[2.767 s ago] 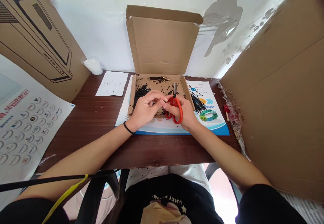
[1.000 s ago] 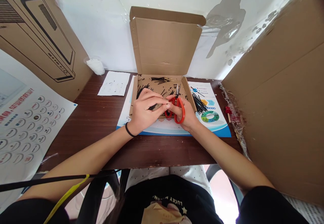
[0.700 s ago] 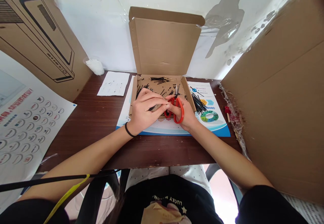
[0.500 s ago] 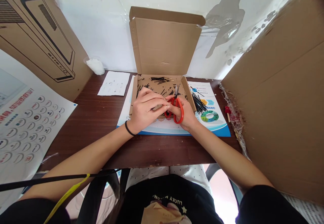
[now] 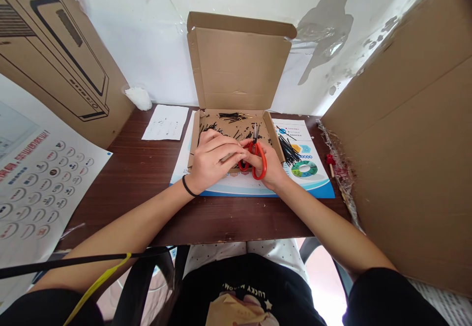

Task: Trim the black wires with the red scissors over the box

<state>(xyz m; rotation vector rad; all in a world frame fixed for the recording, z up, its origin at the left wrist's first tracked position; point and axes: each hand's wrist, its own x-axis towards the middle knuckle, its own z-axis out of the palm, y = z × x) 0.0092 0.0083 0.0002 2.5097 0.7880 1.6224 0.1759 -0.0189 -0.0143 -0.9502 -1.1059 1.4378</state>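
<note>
Judging by the black sticks (image 5: 289,150) in and beside the box (image 5: 239,68), work looks partway. Left hand (image 5: 211,161) presses fingertips together, contents unclear; right hand (image 5: 273,167) grips scissors (image 5: 264,163).

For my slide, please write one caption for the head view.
Fingertips together, the right hand holding red-handled scissors, both hands meet over an open cardboard box of black strands.

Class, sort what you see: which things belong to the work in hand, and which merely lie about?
Apparently part of the work:
red-handled scissors, in the right hand
open cardboard box
black strands, inside and beside the box

Probably just lying about:
white bundle near the wall
small red object
</note>
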